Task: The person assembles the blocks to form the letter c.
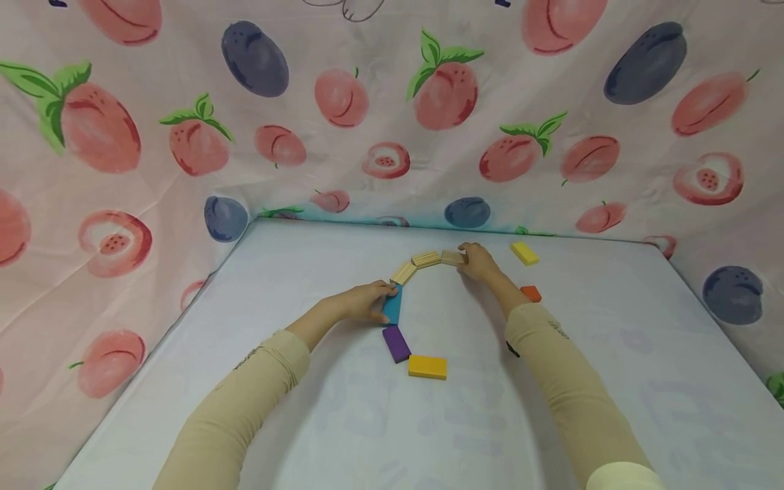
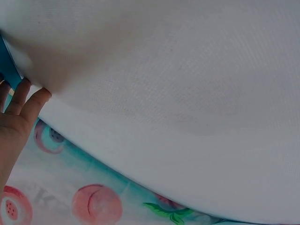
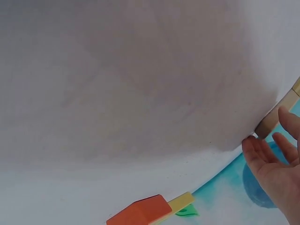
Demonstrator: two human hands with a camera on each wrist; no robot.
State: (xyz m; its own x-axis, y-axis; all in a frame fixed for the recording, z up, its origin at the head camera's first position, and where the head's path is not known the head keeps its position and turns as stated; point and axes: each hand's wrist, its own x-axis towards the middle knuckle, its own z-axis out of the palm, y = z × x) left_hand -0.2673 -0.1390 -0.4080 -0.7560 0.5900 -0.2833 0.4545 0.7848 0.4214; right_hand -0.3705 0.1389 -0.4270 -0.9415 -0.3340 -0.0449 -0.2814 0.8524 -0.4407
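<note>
On the white table a curved row of flat rectangular blocks runs end to end. My left hand (image 1: 367,301) holds the blue block (image 1: 393,306), fingers by its far end and thumb by its near end; only part of that block shows in the left wrist view. At the far right end of the row, my right hand (image 1: 480,262) pinches a plain wooden block (image 1: 452,258) between thumb and fingers. Two more wooden blocks (image 1: 426,258) link it to the blue one. Nearer the front, a purple block (image 1: 396,344) slants toward an orange-yellow block (image 1: 427,367).
Right of the row lie a yellow block (image 1: 525,253) and an orange-red block (image 1: 531,293), the latter partly behind the right forearm. A small dark object (image 1: 512,349) peeks out by the right sleeve. A fruit-print cloth (image 1: 392,190) hangs along the table's back and sides.
</note>
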